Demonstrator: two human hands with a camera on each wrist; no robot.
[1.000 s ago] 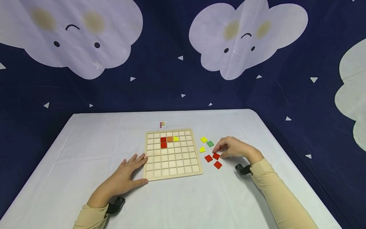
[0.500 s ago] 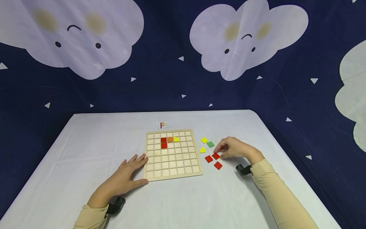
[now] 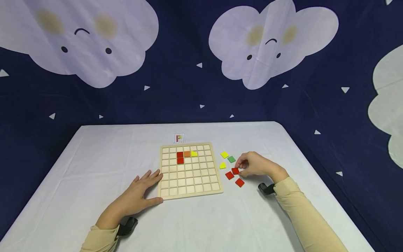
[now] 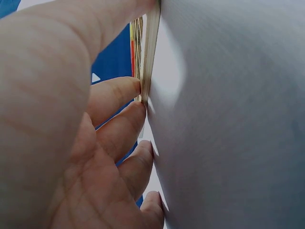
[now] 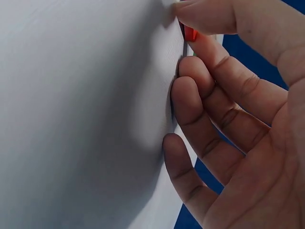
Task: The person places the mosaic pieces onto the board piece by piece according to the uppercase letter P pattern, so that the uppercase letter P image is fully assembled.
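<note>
1. A navy-blue fabric backdrop (image 3: pixel 176 101) rose behind and on the right, faint creases running through its right part.
2. A large pale cloud (image 3: pixel 85 66) was printed at upper left and a second cloud (image 3: pixel 261 66) right of centre, each with an upside-down face: black eyes, curved mouth, yellowish cheeks.
3. Part of a third cloud (image 3: pixel 390 105) showed at the right edge.
4. Small white triangles (image 3: pixel 147 88) were scattered around them.
5. Below lay a counter (image 3: pixel 78 168) under lightly creased white cloth (image 3: pixel 201 227), its far right corner rounded.
6. Light fell fairly evenly in the head view; in both wrist views the cloth looked greyer, softly shadowed.
</note>
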